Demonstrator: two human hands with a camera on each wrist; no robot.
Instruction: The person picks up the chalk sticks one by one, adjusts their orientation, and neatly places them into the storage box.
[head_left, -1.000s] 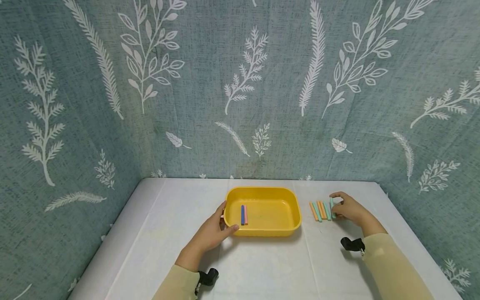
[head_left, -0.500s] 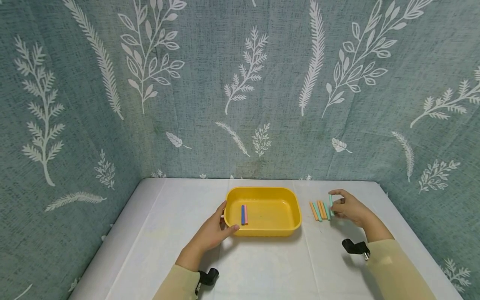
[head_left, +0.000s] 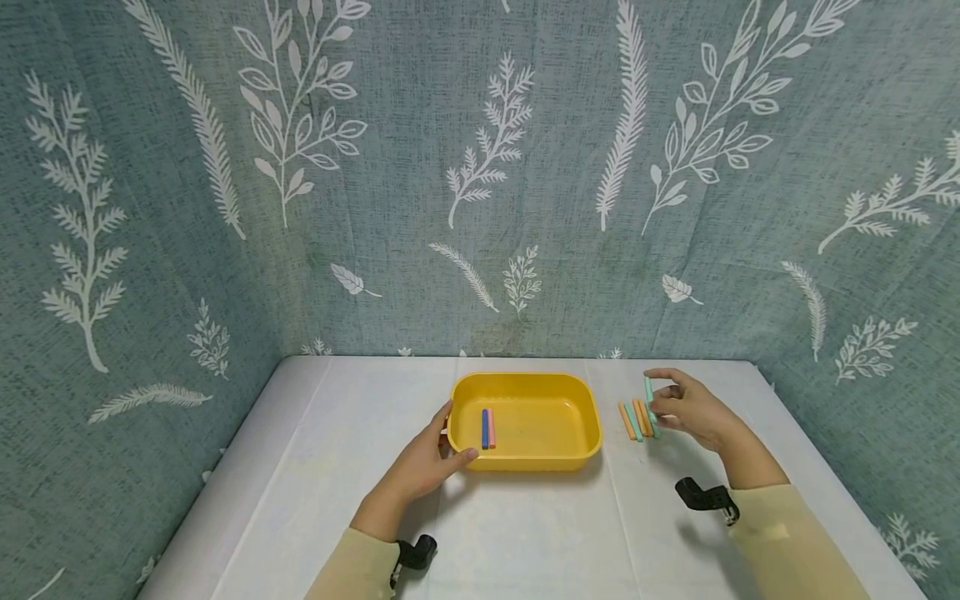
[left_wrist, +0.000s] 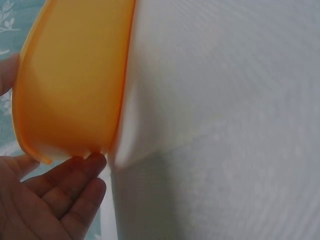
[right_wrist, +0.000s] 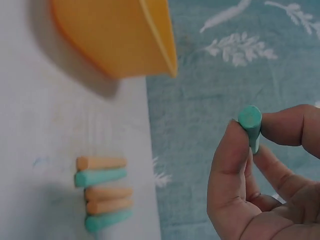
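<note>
A yellow plastic tub (head_left: pixel 543 427) stands on the table. My left hand (head_left: pixel 420 467) grips its left end, thumb over the near rim and fingertips (left_wrist: pixel 95 162) against the outer wall. Inside, toward the left, lie a blue chalk stick (head_left: pixel 485 429) and a pink chalk stick (head_left: pixel 492 429) side by side. Between thumb and fingers, my right hand (head_left: pixel 693 410) pinches a green chalk stick (right_wrist: pixel 250 120), raised off the table. Left of and below that hand is a row of several orange and green chalk sticks (right_wrist: pixel 102 162).
White cloth covers the table (head_left: pixel 525 533). A teal leaf-patterned curtain (head_left: pixel 480 250) rises behind it and on both sides. Small black devices (head_left: pixel 705 496) are strapped at both wrists.
My right hand has lifted the green chalk stick from the right end of the row and moved slightly left and up with it. The left hand and tub stay put.
</note>
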